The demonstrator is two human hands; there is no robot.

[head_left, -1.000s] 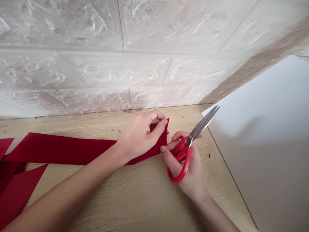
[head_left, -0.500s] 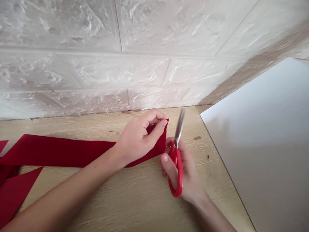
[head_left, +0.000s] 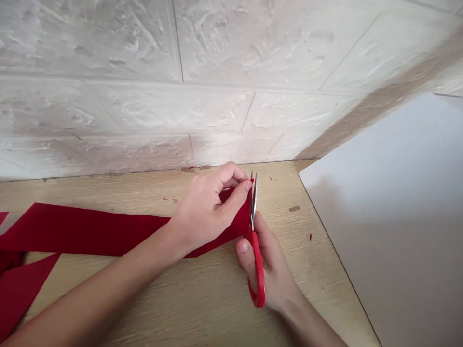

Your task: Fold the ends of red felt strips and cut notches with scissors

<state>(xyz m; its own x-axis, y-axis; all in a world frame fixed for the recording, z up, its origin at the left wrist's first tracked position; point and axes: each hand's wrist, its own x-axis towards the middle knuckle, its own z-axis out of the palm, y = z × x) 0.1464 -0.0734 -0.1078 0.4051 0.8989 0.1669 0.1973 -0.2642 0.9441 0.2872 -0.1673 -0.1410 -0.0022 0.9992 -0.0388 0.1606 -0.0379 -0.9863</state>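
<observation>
A long dark red ribbon (head_left: 104, 231) runs across the wooden tabletop from the left. Thumb and fingers of my left hand (head_left: 211, 207) pinch its far corner near the right end, lifting that end slightly. My right hand (head_left: 273, 267) has its thumb and fingers in the handles of red-handled scissors (head_left: 257, 270). Their metal blades are slightly apart and point away from me, lying along the ribbon's right end edge, close to the left fingertips. Whether fabric lies between the blades is hard to make out.
More red ribbon (head_left: 27, 284) lies folded at the left edge. A white board (head_left: 394, 217) covers the right side. Behind the wooden table (head_left: 152, 299) rises a white brick-patterned wall (head_left: 144, 106). Small red scraps (head_left: 310, 237) and a brown chip (head_left: 294, 208) are scattered about.
The scissors have moved left, from beside the ribbon to its end edge, and the blades now show a gap. My left hand keeps its pinch in nearly the same place.
</observation>
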